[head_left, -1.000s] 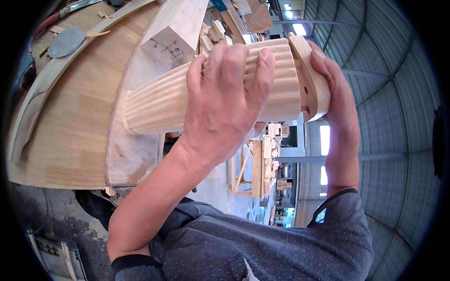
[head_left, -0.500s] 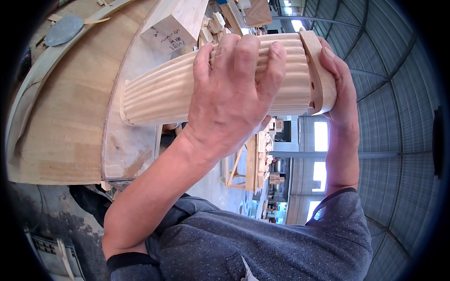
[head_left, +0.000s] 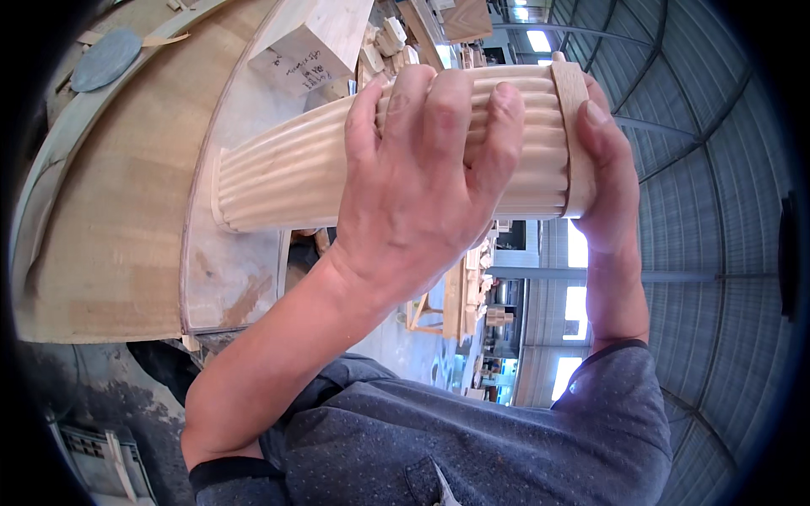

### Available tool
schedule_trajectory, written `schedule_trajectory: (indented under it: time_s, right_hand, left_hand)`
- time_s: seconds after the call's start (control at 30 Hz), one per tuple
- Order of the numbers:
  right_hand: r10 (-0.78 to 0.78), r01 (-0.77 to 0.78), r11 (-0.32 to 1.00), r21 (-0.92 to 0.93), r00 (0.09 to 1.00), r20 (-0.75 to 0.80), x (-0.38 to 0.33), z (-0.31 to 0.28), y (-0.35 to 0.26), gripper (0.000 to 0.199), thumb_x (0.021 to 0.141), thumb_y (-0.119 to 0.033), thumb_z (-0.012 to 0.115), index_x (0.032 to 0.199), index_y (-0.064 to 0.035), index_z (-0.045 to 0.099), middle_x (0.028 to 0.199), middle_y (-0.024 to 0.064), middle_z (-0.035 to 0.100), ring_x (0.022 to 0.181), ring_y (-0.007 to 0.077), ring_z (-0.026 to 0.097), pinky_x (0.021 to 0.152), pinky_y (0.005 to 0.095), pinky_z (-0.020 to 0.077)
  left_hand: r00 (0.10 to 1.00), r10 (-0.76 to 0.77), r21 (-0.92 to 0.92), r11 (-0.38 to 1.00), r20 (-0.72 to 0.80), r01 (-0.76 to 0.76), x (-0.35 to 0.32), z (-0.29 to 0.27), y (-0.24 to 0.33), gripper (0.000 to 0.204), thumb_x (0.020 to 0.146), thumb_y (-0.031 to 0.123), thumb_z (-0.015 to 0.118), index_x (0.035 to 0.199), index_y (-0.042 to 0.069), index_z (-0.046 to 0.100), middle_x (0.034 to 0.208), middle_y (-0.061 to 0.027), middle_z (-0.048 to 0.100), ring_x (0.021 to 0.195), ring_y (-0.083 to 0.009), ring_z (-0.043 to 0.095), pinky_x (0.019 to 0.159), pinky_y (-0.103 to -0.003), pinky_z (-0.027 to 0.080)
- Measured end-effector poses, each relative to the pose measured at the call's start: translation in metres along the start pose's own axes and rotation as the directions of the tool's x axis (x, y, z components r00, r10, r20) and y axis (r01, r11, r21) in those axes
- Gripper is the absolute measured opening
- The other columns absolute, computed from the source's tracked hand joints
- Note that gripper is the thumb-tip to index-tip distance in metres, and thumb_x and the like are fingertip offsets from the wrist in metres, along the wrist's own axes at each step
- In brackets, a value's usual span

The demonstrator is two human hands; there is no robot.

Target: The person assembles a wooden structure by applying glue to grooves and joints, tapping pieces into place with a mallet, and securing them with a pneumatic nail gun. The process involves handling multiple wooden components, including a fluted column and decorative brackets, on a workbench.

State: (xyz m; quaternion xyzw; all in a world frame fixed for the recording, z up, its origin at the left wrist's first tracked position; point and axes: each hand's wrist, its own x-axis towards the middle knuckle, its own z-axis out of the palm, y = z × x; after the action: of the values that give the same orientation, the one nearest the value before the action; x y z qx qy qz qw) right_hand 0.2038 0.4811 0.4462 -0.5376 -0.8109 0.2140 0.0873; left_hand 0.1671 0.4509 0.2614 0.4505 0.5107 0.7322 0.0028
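A pale, fluted, tapered wooden piece like a furniture leg (head_left: 283,164) stretches across the upper middle, its narrow left end against the worktop. My left hand (head_left: 413,169) is wrapped round its middle, fingers bent over the ridges; the thumb is largely hidden. At the wide right end lies a flat wooden end plate (head_left: 575,139), seen nearly edge-on against the flutes. My right hand (head_left: 609,173) grips that plate from its outer side, with the thumb in sight and most fingers hidden behind it. A small peg-like stub (head_left: 558,57) shows at the plate's upper edge.
A squared wooden block (head_left: 308,55) with handwriting stands on the worktop (head_left: 110,219), above the fluted piece. Top left are a curved wooden strip (head_left: 63,152) and a grey disc (head_left: 107,61). Offcuts (head_left: 384,42) lie behind the block; a wooden bench (head_left: 460,299) stands farther off.
The end plate has turned from a tilt showing its holed face to lying nearly flat against the wide end. My right hand turned with it; my left hand keeps its hold.
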Motion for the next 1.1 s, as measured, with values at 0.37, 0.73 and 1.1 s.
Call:
schedule_trajectory:
  time_s: [0.37, 0.73, 1.1]
  right_hand:
    - [-0.157, 0.171, 0.963, -0.210, 0.984, 0.082, 0.001, -0.014, 0.011, 0.066, 0.103, -0.048, 0.039, 0.145, 0.0023, 0.042, 0.132, 0.0147, 0.055, 0.122, 0.0214, 0.054, 0.106, 0.0339, 0.0397]
    - [-0.434, 0.431, 0.878, -0.210, 0.900, 0.032, 0.003, -0.022, 0.026, 0.061, 0.101, -0.037, 0.047, 0.136, 0.0127, 0.048, 0.138, 0.0299, 0.052, 0.128, 0.0440, 0.050, 0.110, 0.0468, 0.0383]
    - [-0.493, 0.453, 0.807, -0.380, 0.870, -0.011, 0.010, -0.014, 0.039, 0.057, 0.103, -0.034, 0.045, 0.146, 0.0042, 0.045, 0.151, 0.0296, 0.043, 0.142, 0.0419, 0.040, 0.120, 0.0452, 0.0296]
  left_hand:
    - [0.981, -0.105, -0.043, 0.993, 0.160, 0.113, 0.008, -0.016, 0.023, 0.134, 0.046, 0.023, 0.098, 0.156, 0.006, 0.025, 0.146, -0.0227, 0.036, 0.130, -0.0408, 0.042, 0.100, -0.055, 0.035]
    - [0.957, -0.116, 0.069, 0.993, 0.267, 0.101, 0.025, -0.020, 0.029, 0.132, 0.051, 0.030, 0.098, 0.155, -0.001, 0.022, 0.142, -0.0236, 0.037, 0.129, -0.0397, 0.040, 0.100, -0.055, 0.033]
    - [0.921, -0.167, 0.150, 0.981, 0.351, 0.121, 0.028, -0.031, 0.029, 0.129, 0.061, 0.044, 0.094, 0.155, -0.002, 0.019, 0.147, -0.0257, 0.034, 0.136, -0.0449, 0.032, 0.111, -0.056, 0.029]
